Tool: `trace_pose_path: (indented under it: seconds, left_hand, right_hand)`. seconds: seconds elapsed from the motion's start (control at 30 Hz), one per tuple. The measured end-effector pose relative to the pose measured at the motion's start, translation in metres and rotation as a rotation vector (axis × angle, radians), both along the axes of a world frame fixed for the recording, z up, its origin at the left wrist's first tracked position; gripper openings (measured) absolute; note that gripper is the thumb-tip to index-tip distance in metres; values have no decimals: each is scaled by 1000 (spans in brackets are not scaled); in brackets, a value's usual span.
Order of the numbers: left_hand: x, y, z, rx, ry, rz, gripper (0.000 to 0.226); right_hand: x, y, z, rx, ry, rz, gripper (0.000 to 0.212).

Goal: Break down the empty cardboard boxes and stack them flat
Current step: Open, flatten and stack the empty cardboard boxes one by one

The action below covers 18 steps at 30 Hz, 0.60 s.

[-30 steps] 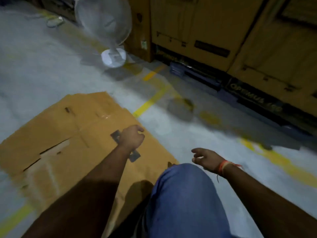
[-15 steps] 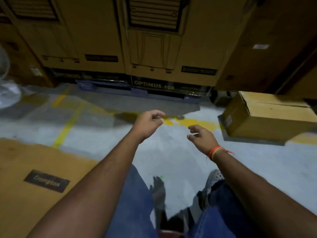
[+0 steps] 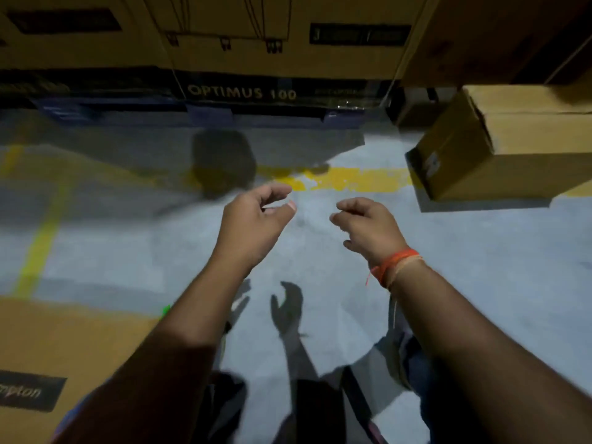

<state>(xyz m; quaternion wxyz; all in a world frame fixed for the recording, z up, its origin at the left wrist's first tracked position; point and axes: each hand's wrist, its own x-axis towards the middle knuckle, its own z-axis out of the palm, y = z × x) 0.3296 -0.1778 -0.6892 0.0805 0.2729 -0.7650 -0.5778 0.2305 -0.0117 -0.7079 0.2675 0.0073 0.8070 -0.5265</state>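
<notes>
A flattened cardboard sheet (image 3: 73, 350) with a dark label lies on the floor at the lower left. An upright, still-assembled cardboard box (image 3: 512, 149) stands on the floor at the right. My left hand (image 3: 253, 222) hovers over the bare floor in the middle, fingers loosely curled, holding nothing. My right hand (image 3: 368, 229), with an orange thread on the wrist, hangs beside it, also loosely curled and empty. Both hands are well left of the upright box and touch nothing.
Large printed cartons (image 3: 256, 43), one marked OPTIMUS 100, stand on blue pallets (image 3: 208, 112) along the back. Yellow lines (image 3: 352, 181) cross the grey concrete floor. My legs and shoes are at the bottom edge.
My view swung right from the flattened sheet and fan to the upright box. My left hand left the sheet; both hands now hang over the floor, closer in view.
</notes>
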Motion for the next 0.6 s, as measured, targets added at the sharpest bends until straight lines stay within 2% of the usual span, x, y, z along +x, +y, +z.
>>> trace_pose_path:
  seconds: [0.13,0.23,0.37,0.43,0.6]
  left_hand:
    - [-20,-24,-19,22,4,-25,29]
    - [-39,-40,-37,114,-63,45,30]
    - [-90,-29,-51,202,-112,86,28]
    - [-128,-12,-56,246,-104,29,27]
    - [-251,36,-66,190,-80,-175,27]
  right_hand:
    - [-29,-24,6,-48,3,-16,31]
    - [-54,-28,4,-80,-63,-113,13]
    - [-90,-11,-2,-61,-32,-224,26]
    - [-112,2,-11,-61,-55,-312,25]
    - [-194,46,-32,-98,-106,-557,20]
